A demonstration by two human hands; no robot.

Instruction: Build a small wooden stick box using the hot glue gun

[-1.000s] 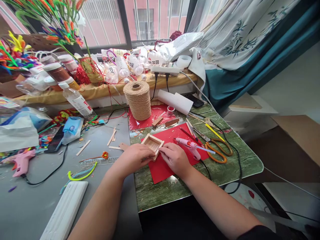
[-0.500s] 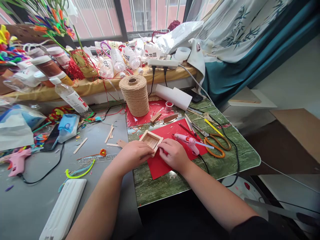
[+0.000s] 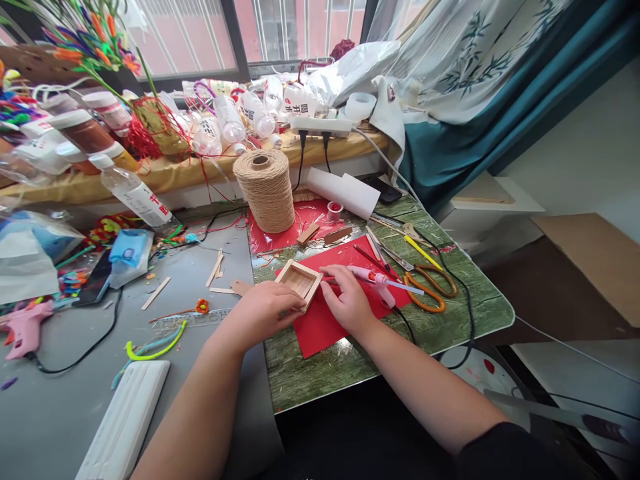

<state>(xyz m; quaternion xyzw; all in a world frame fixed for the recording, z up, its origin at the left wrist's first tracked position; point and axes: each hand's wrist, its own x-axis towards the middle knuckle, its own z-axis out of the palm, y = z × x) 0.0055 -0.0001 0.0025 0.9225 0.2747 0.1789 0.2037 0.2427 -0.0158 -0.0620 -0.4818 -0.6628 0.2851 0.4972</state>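
Observation:
A small open box of wooden craft sticks (image 3: 300,281) rests tilted on the red sheet (image 3: 320,327). My left hand (image 3: 265,309) is closed on its near left side, with the thumb hidden below. At the box's right edge is my right hand (image 3: 349,298), its fingers stretched out and the thumb apart; whether a fingertip touches the wood I cannot tell. Just beyond the right hand lies a pink glue gun (image 3: 383,281) with a clear glue stick in its rear. Scissors with orange handles (image 3: 425,287) and a dark pencil (image 3: 370,259) are close by.
A twine spool (image 3: 265,191) stands behind the box, near a white paper roll (image 3: 345,191). On the grey left side are craft sticks (image 3: 156,293), another pink glue gun (image 3: 27,328) and a white case (image 3: 125,420). Bottles and a power strip (image 3: 321,126) crowd the windowsill.
My right hand has opened, its fingers straightening from a pinch at the box's right corner. My left hand keeps hold of the box. The view has shifted slightly.

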